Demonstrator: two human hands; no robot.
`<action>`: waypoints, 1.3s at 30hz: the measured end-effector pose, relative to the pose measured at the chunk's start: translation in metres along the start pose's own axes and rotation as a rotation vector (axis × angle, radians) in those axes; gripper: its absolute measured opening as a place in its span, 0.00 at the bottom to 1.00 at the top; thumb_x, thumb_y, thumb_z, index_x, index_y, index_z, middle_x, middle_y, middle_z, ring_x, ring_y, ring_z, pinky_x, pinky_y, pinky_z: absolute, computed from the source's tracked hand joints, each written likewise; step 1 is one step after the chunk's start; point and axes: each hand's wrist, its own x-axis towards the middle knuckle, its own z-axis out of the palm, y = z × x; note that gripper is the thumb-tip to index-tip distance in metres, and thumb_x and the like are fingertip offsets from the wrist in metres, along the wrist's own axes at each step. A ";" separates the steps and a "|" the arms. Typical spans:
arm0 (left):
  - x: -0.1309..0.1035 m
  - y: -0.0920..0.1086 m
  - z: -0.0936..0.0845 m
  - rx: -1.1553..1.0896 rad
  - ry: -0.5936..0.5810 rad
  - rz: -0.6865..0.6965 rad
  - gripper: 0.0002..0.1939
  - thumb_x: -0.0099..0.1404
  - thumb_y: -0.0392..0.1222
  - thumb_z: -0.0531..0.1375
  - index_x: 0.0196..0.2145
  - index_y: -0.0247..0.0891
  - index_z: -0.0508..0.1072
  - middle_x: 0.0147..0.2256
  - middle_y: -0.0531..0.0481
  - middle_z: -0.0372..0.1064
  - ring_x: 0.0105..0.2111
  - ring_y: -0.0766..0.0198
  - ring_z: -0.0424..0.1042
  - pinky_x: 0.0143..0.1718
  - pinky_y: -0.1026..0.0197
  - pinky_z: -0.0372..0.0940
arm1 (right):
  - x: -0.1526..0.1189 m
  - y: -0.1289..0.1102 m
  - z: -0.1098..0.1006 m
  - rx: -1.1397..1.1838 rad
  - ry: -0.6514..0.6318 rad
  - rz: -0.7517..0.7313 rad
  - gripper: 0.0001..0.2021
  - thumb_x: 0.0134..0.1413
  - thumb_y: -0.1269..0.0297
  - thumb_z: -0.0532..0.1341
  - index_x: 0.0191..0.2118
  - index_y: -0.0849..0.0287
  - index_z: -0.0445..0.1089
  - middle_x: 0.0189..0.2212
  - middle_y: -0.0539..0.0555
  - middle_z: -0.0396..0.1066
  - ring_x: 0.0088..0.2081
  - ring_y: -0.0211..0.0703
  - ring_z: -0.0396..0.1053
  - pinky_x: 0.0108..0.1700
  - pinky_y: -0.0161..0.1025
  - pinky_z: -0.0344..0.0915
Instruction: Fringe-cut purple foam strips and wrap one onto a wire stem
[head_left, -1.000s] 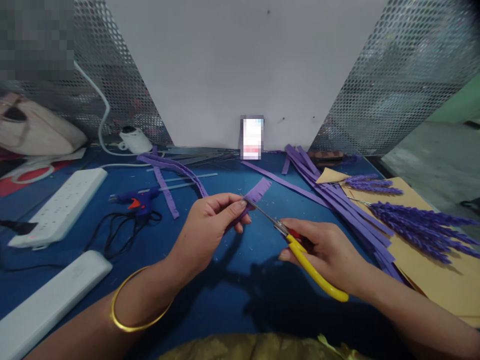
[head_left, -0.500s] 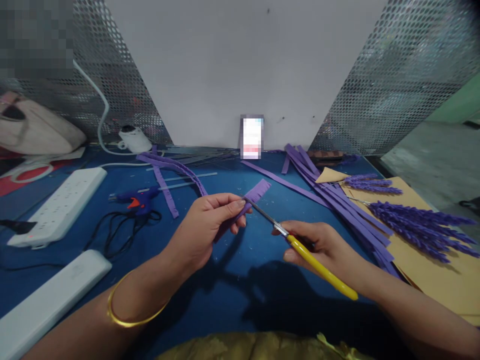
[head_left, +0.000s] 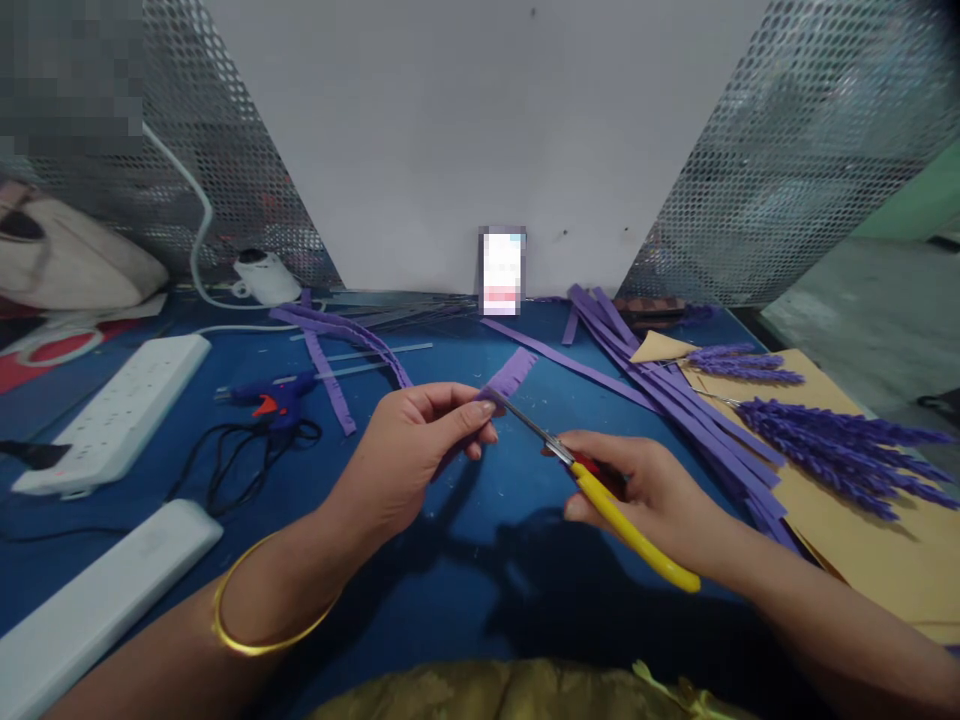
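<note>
My left hand (head_left: 420,435) pinches a purple paper strip (head_left: 513,374) between thumb and fingers; the strip's free end points up and right, with small cuts along its lower edge. In my right hand (head_left: 637,480) are scissors (head_left: 626,525) with yellow handles, a bit of red showing by the fingers. Their blade tips meet the strip's edge right beside my left thumb. A longer purple strip (head_left: 352,330) with a fringed edge curves away behind my left hand. Whether it joins the held piece is hidden.
Left lie a blue glue gun (head_left: 281,398) with its cord, a power strip (head_left: 120,410) and a white bar (head_left: 112,600). A phone (head_left: 501,270) leans on the back panel. Right are plain purple strips (head_left: 675,410) and purple flower sprigs (head_left: 832,450) on tan paper (head_left: 892,580).
The scissors have shifted slightly left and up, their handles a little more closed. The strip's free end has tipped slightly up and left in my left hand.
</note>
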 end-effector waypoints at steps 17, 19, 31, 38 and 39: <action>-0.001 0.002 0.005 -0.008 0.049 0.039 0.04 0.56 0.39 0.68 0.27 0.36 0.80 0.22 0.53 0.73 0.22 0.73 0.66 0.25 0.72 0.62 | -0.002 -0.003 0.000 -0.261 0.116 -0.188 0.19 0.57 0.50 0.64 0.47 0.59 0.73 0.26 0.49 0.69 0.24 0.35 0.59 0.26 0.31 0.55; -0.001 0.002 0.005 -0.010 0.049 0.037 0.04 0.57 0.39 0.68 0.27 0.36 0.80 0.22 0.53 0.73 0.22 0.73 0.66 0.25 0.72 0.62 | -0.002 -0.003 0.000 -0.266 0.117 -0.188 0.20 0.57 0.49 0.64 0.47 0.60 0.73 0.26 0.49 0.68 0.24 0.35 0.59 0.26 0.31 0.54; -0.001 0.002 0.003 0.030 0.024 0.052 0.05 0.58 0.39 0.67 0.27 0.36 0.79 0.22 0.54 0.73 0.22 0.73 0.66 0.25 0.72 0.61 | -0.001 -0.004 0.000 -0.292 0.116 -0.193 0.20 0.58 0.49 0.63 0.47 0.60 0.72 0.27 0.50 0.70 0.24 0.35 0.61 0.26 0.32 0.55; -0.001 0.001 0.004 0.017 0.005 0.028 0.04 0.58 0.39 0.67 0.27 0.36 0.79 0.22 0.54 0.73 0.22 0.73 0.66 0.25 0.71 0.60 | 0.000 -0.003 0.000 -0.305 0.096 -0.190 0.20 0.59 0.49 0.62 0.47 0.61 0.72 0.25 0.49 0.68 0.23 0.35 0.59 0.25 0.32 0.54; -0.001 0.001 0.004 0.016 0.001 0.028 0.04 0.58 0.39 0.67 0.27 0.36 0.79 0.22 0.54 0.73 0.22 0.73 0.66 0.25 0.71 0.61 | 0.000 -0.003 0.000 -0.301 0.094 -0.187 0.19 0.59 0.49 0.62 0.47 0.61 0.72 0.25 0.49 0.68 0.23 0.35 0.59 0.25 0.31 0.54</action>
